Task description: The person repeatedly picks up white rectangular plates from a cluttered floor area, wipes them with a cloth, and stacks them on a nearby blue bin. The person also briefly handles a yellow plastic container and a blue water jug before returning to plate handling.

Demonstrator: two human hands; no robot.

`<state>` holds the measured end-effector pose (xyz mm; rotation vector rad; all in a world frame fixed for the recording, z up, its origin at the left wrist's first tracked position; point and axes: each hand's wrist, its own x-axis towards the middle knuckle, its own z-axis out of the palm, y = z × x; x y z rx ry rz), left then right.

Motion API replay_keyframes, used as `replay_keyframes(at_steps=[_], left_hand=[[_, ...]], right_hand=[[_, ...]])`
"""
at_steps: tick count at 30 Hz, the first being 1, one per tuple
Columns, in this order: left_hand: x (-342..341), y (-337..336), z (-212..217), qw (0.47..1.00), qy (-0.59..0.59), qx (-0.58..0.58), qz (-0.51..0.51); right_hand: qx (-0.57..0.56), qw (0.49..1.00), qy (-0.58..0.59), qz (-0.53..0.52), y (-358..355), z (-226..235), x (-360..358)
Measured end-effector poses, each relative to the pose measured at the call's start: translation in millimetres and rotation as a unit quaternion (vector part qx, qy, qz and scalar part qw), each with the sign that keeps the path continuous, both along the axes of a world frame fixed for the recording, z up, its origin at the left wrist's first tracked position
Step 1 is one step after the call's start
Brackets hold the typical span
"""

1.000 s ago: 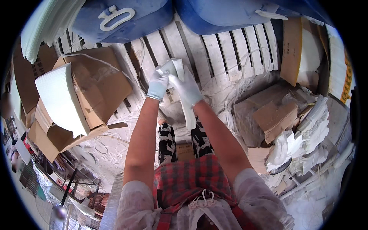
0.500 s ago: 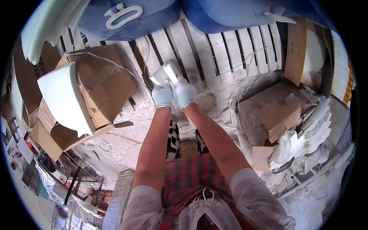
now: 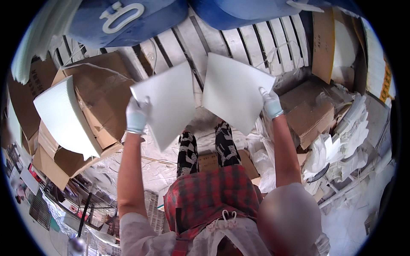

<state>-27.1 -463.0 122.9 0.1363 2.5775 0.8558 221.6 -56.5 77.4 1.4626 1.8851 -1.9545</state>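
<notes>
Flat white panels, two: the left panel [image 3: 171, 102] and the right panel [image 3: 234, 88], held apart, overlapping the near end of the slatted pallet [image 3: 234, 40] in our view; whether each is one sheet or a thin stack, we cannot tell. Hands, two, gloved: the left hand [image 3: 137, 114] gripping the left panel by its outer side, the right hand [image 3: 270, 102] gripping the right panel likewise. Change noted: half a second ago we saw both hands together before the pallet; now they stand parted, which we judge to mean two separate portions. Blue plastic drums [image 3: 160, 27], two, at the pallet's far end. Open cardboard carton [image 3: 100, 94], one, left of the pallet, white ribbed sheets [image 3: 64, 115] against it, uncounted. Crumpled white sheets [image 3: 337, 145], right of the pallet, too overlapped for us to count.
</notes>
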Motion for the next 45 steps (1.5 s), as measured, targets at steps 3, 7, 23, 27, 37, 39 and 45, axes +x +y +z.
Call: replay_keyframes(at_steps=[3, 7, 23, 27, 37, 39, 45], left_hand=[[-45, 11, 2, 0.984, 0.132, -0.114, -0.032], [-53, 20, 5, 0.942, 0.239, -0.234, -0.04], [70, 80, 32, 0.955, 0.015, -0.163, -0.246], [43, 148, 2, 0.936, 0.002, -0.137, -0.325], [17, 339, -160, 0.857, -0.042, -0.051, -0.512], [27, 363, -178, 0.853, -0.054, -0.086, -0.512], [32, 386, -208, 0.834, -0.117, -0.107, -0.528]], right_hand=[[-0.075, 0.996, 0.034, -0.026, 18, 19, 16], [-0.118, 0.99, -0.014, 0.079, 44, 1, -8], [0.178, 0.944, -0.162, 0.224, 51, -138, 4], [0.197, 0.936, -0.15, 0.25, 62, -143, 14], [0.148, 0.97, -0.071, 0.182, 48, -174, -84], [0.142, 0.973, -0.089, 0.161, 41, -180, -93], [0.177, 0.972, -0.103, 0.115, 40, -215, -89]])
